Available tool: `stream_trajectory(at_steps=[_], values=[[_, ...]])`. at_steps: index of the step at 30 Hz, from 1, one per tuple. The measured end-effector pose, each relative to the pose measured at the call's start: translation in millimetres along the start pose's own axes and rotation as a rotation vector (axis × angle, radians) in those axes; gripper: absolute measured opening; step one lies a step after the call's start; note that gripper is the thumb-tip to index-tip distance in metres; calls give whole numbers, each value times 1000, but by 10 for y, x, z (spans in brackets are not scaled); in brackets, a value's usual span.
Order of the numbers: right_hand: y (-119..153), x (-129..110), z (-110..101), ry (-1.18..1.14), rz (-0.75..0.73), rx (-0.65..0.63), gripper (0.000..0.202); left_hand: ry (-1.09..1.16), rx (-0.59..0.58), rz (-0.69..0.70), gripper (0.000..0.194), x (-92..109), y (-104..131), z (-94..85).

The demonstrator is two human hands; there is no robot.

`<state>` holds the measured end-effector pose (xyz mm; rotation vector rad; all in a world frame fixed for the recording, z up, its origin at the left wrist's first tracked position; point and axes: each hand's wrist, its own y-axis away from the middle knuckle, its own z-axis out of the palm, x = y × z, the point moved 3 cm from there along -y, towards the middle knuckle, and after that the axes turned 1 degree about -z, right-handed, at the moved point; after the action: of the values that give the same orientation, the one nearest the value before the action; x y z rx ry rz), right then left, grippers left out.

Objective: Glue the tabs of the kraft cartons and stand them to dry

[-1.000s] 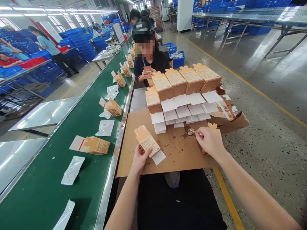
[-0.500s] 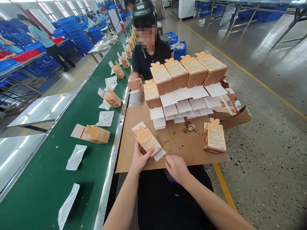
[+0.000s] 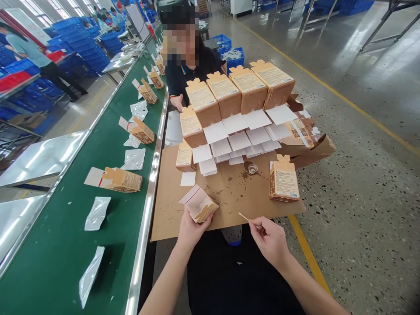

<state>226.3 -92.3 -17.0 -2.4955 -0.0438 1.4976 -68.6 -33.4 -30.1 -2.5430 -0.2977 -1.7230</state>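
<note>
My left hand point(image 3: 194, 227) is closed around a small brown carton point(image 3: 201, 206), tilted so its flaps face me, one white flap with a red strip. Between the fingertips of my right hand point(image 3: 269, 239) is a cotton swab point(image 3: 243, 216), its white tip pointing left toward the carton but apart from it. Both hands are at the near edge of a cardboard sheet point(image 3: 226, 199). On the sheet stand a small round clear dish point(image 3: 252, 169) amid dark wet spots and a single upright carton point(image 3: 284, 179) at the right.
Stacked cartons point(image 3: 229, 98) with white flaps rise beyond the sheet, and a co-worker point(image 3: 193, 61) sits behind them. Along my left runs a green conveyor belt point(image 3: 108, 245) with a metal rail, carrying open cartons point(image 3: 126, 179) and silver pouches point(image 3: 97, 213).
My left hand has turned the carton so its flapped end faces me. My right hand has drawn the swab away to the right. Another carton now stands below the stack's left end.
</note>
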Motion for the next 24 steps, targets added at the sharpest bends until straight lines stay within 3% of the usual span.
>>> stream_trajectory(at_steps=[3, 6, 9, 13, 16, 18, 20, 22, 24], values=[[-40, -23, 25, -46, 49, -21, 37, -21, 27, 8, 56, 80, -28, 19], [-111, -51, 32, -87, 59, -8, 38, -69, 184, -18, 65, 68, -39, -151], [-128, -50, -44, -90, 53, 20, 40, -150, 398, -83, 72, -59, 13, -660], [-89, -3, -201, -64, 64, 69, 42, -195, 755, -150, 73, -255, 164, -1624], [-124, -6, -228, -65, 48, 80, 41, -152, 825, -153, 85, -320, 135, -2066], [-190, -41, -195, -80, 17, 69, 40, -109, 797, -204, 91, -350, 27, -2150], [-260, -81, -154, -90, -11, 47, 42, -76, 774, -237, 98, -383, -81, -2125], [-307, -102, -138, -88, -22, 24, 44, -44, 781, -199, 110, -430, -120, -2056], [-313, -91, -165, -79, -22, 19, 45, -35, 863, -89, 123, -485, -44, -1982]])
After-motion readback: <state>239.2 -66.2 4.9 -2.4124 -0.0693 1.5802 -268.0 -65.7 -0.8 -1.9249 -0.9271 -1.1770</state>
